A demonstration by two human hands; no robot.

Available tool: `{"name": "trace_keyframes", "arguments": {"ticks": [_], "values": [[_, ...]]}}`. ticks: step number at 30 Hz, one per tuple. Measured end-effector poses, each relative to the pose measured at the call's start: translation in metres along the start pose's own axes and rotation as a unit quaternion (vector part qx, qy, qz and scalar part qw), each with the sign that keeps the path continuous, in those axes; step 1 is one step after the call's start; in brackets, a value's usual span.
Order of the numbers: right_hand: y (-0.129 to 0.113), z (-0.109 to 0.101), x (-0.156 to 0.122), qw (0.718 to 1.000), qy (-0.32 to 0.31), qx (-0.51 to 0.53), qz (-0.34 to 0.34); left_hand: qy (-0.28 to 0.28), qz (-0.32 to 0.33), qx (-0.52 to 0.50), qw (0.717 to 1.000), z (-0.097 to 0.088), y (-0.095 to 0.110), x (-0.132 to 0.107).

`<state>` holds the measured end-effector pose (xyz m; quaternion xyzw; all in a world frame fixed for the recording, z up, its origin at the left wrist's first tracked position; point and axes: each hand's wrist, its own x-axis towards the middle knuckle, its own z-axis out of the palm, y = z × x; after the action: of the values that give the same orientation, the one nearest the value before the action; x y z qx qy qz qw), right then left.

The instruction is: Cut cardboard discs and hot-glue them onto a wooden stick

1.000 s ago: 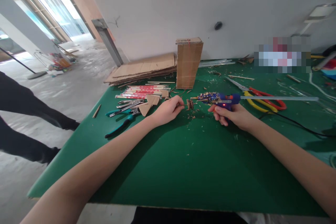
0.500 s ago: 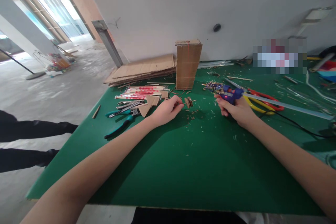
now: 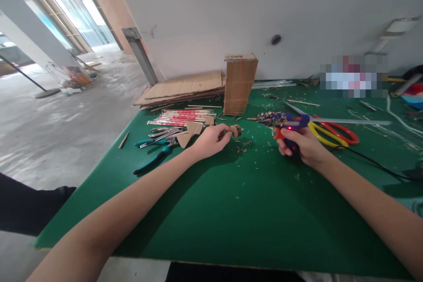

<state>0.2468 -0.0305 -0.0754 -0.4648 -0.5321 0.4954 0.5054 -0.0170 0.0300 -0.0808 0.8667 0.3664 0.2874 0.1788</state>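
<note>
My left hand (image 3: 211, 140) is pinched on a thin stick that carries small round cardboard discs (image 3: 235, 131) at its tip, held just above the green table (image 3: 231, 202). My right hand (image 3: 301, 144) grips a blue hot glue gun (image 3: 291, 123) with a red light on; its nozzle points left toward the discs, a short gap away. A clear glue stick (image 3: 350, 122) juts out of the gun's back to the right. Cardboard scraps and crumbs (image 3: 243, 146) lie under the discs.
An upright cardboard box (image 3: 239, 84) stands behind the hands, flat cardboard sheets (image 3: 181, 90) to its left. Red-and-white chopstick packs (image 3: 180, 117), pliers (image 3: 155, 152) and cardboard cutouts (image 3: 190, 132) lie left. Scissors with yellow and red handles (image 3: 333, 134) and a black cable (image 3: 376, 165) lie right.
My right hand first drew the glue gun away to the right, then turned its nozzle back toward the discs. The left hand lifted the discs slightly. A person's dark legs at left shifted.
</note>
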Motion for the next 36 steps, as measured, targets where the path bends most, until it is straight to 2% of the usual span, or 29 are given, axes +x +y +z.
{"name": "trace_keyframes", "arguments": {"ticks": [4, 10, 19, 36], "values": [[-0.003, 0.011, -0.005, 0.996, -0.056, 0.04, 0.048, -0.005, 0.014, 0.025, 1.0, -0.001, 0.002, 0.0], [-0.004, 0.015, -0.003, 0.996, -0.049, 0.01, 0.07, -0.02, 0.035, 0.064, 0.997, -0.003, 0.007, -0.001], [-0.005, 0.012, -0.002, 0.992, -0.091, 0.007, 0.087, -0.045, 0.053, 0.068, 0.995, 0.0, 0.002, 0.001], [-0.006, 0.015, -0.002, 0.993, -0.066, -0.035, 0.089, -0.006, 0.013, 0.055, 0.998, -0.001, 0.002, 0.003]]}}
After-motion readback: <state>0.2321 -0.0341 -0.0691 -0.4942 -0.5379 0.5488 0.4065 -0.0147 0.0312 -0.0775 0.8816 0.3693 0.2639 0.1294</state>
